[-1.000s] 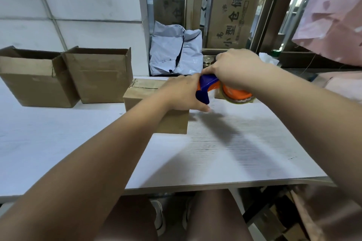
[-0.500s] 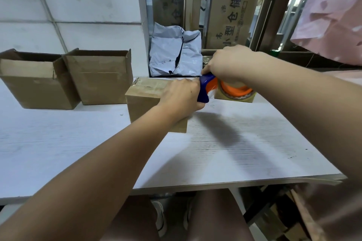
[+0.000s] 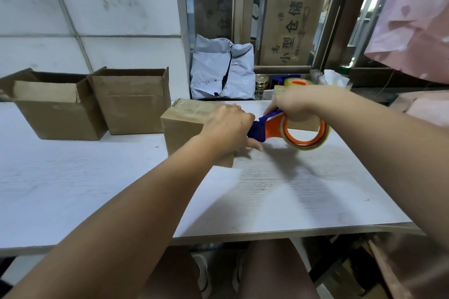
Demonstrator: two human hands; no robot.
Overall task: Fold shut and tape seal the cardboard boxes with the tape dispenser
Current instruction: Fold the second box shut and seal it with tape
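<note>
Grip of left hand [image 3: 228, 126] on right end of closed box [image 3: 184, 126], right hand [image 3: 295, 102] tight around tape dispenser [image 3: 274, 128].

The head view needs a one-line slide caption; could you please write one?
Left hand holds a closed cardboard box while the right hand holds the tape dispenser at its right end.

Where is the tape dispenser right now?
In the head view, the tape dispenser is right of centre, gripped by the right hand, beside the closed box.
</note>
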